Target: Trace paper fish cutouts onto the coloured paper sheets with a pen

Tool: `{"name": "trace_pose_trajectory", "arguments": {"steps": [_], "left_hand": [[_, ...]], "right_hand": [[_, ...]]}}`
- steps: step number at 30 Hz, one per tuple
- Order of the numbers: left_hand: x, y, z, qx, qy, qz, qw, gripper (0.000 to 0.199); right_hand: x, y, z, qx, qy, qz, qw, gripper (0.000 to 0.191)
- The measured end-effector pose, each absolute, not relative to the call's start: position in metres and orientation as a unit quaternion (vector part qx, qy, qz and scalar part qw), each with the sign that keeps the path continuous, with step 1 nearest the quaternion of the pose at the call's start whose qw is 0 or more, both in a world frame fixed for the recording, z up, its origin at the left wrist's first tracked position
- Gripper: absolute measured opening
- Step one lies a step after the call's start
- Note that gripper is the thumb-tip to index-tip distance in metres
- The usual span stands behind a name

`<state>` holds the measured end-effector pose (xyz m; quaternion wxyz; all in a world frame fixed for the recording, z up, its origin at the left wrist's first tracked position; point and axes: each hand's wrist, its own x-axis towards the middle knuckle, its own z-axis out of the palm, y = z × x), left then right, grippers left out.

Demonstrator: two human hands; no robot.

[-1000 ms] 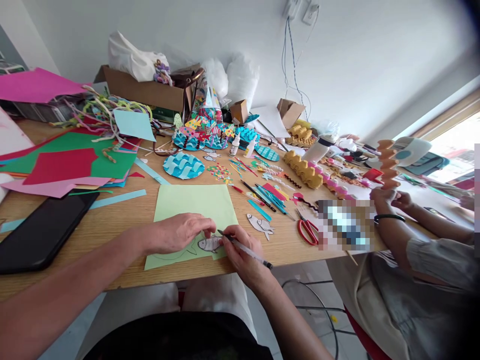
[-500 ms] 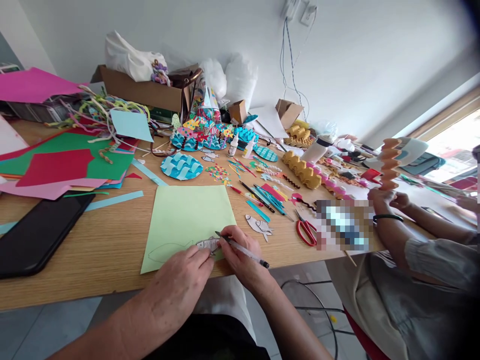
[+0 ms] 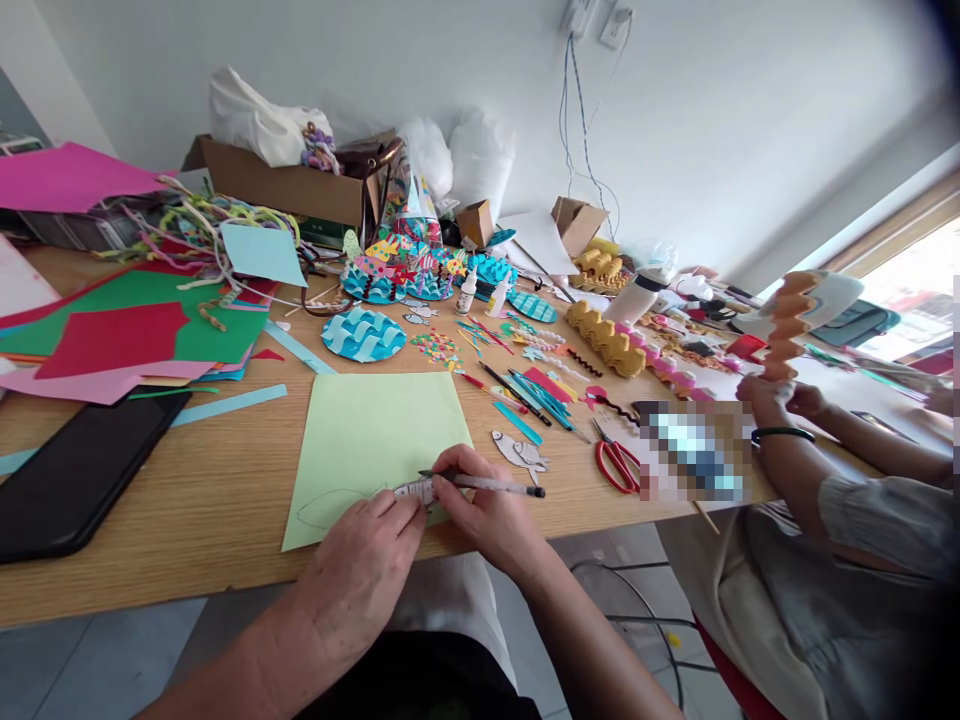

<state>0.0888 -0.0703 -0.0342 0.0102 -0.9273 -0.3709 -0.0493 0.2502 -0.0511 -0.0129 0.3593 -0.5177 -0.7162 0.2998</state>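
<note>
A light green sheet of paper (image 3: 382,425) lies at the table's front edge, with a fish outline (image 3: 330,507) drawn near its lower left. Over its lower part sits a small paper fish cutout (image 3: 415,491), partly covered by my fingers. My left hand (image 3: 371,540), fingers bent together, holds the cutout down from the left. In my right hand (image 3: 487,510) is a pen (image 3: 499,485), gripped with its tip at the cutout's upper edge. Beside the sheet, to the right, rest more paper fish cutouts (image 3: 520,452).
Red-handled scissors (image 3: 619,465), pencils (image 3: 547,398) and glue bottles (image 3: 466,292) lie to the right and behind. Coloured paper (image 3: 124,335) and a black phone (image 3: 82,475) are at left. On the right, another person's hands (image 3: 772,398) hold a wavy orange strip (image 3: 789,325).
My right hand has shifted the pen tip slightly left along the cutout's upper edge, and the pen now lies flatter. My left hand stays nearly in place.
</note>
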Motion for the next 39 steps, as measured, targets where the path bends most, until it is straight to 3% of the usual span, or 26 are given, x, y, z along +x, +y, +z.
{"name": "trace_pose_trajectory", "arguments": {"steps": [13,39], "left_hand": [[0.087,-0.075,-0.034,-0.918,-0.388,-0.075,-0.014,0.038],[0.089,-0.076,-0.033,-0.912,-0.399,-0.094,-0.020,0.042]], "right_hand": [[0.241,-0.037,-0.015,-0.494,-0.717,0.367,0.327,0.008],[0.240,-0.037,-0.013,-0.499,-0.730,0.347,0.314,0.009]]}}
